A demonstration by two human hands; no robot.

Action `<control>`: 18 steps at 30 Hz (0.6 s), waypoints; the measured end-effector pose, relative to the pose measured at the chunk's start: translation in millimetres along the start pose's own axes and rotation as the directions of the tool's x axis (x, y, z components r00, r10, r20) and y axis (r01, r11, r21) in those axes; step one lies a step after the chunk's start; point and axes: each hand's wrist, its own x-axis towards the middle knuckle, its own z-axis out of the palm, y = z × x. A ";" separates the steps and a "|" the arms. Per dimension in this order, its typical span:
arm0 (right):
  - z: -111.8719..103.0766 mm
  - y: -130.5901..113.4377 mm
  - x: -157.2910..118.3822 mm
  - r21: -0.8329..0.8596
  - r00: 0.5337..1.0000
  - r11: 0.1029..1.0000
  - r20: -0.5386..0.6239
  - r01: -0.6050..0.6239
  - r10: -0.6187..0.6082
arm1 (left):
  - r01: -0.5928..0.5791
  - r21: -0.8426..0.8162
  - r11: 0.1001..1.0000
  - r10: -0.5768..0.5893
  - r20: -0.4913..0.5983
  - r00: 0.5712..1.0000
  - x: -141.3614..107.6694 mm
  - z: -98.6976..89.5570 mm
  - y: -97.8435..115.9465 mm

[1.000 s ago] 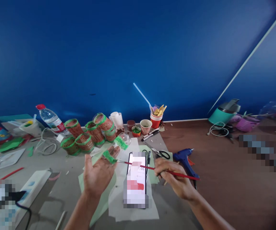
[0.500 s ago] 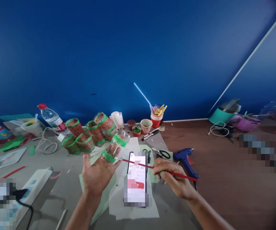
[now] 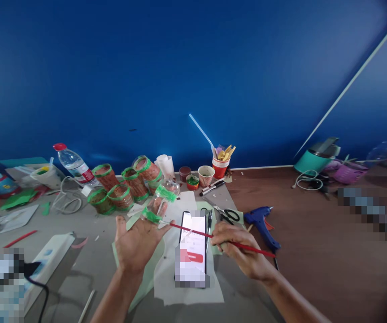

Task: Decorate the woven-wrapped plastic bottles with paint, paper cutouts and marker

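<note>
My left hand (image 3: 137, 240) is palm up, its fingers inside or behind a clear plastic piece (image 3: 159, 202) with green painted bands at both ends. In my right hand (image 3: 238, 249) is a red paintbrush (image 3: 193, 231), pinched by the handle. The brush tip touches the lower green band near my left thumb. Below the brush a lit phone (image 3: 193, 264) lies on white paper (image 3: 166, 287). Behind the clear piece stand several brown cups with green rims (image 3: 132, 181). A small cup of green paint (image 3: 192, 181) sits beside a paper cup (image 3: 206, 176).
A blue glue gun (image 3: 262, 224) and black scissors (image 3: 228, 215) lie to the right. At the back stand a red cup of plastic cutlery (image 3: 220, 168) and a teal container (image 3: 314, 159). A water bottle (image 3: 75, 166) leans at the left.
The brush tip has shifted slightly left along the lower green band, and my right hand has moved slightly left with it. The whole view has shifted a little.
</note>
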 end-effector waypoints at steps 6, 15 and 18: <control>-3.0 -0.7 1.2 -0.010 0.998 1.000 -0.063 0.018 -0.019 | -0.047 -0.001 0.999 0.047 -0.031 0.998 0.3 2.1 0.5; -0.9 -0.4 1.9 -0.020 0.999 1.000 -0.030 0.021 -0.021 | -0.031 -0.008 0.999 0.031 -0.043 0.999 -1.1 1.3 1.7; -2.8 -1.2 1.9 -0.025 0.998 0.999 -0.053 0.030 -0.031 | -0.064 -0.009 0.998 0.063 -0.063 0.996 -1.7 2.9 0.5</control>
